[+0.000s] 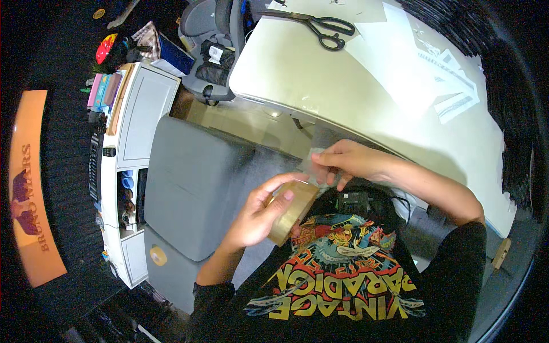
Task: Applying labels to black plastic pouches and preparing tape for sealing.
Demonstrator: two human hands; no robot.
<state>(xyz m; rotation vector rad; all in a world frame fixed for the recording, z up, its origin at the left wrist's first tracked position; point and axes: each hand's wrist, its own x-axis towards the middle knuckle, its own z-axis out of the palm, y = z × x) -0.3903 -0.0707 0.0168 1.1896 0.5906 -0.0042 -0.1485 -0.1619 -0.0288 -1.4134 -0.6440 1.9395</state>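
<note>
My left hand (261, 212) grips a wide roll of translucent brownish packing tape (294, 210) in front of my printed black shirt. Just above and to the right of the roll is my right hand (339, 163), its thumb and forefinger close together and the other fingers loosely curled. A faint clear strip seems to show by those fingertips, but blur hides whether they pinch it. Both hands are in the air beside the near edge of the white table (296, 81).
Black-handled scissors (328, 32) and printed paper sheets (459, 103) lie on the table. A grey padded seat (193, 188) stands left of my hands, with a smaller tape roll (158, 255) near it. Farther back are a child car seat (210, 51) and a white cabinet (148, 115).
</note>
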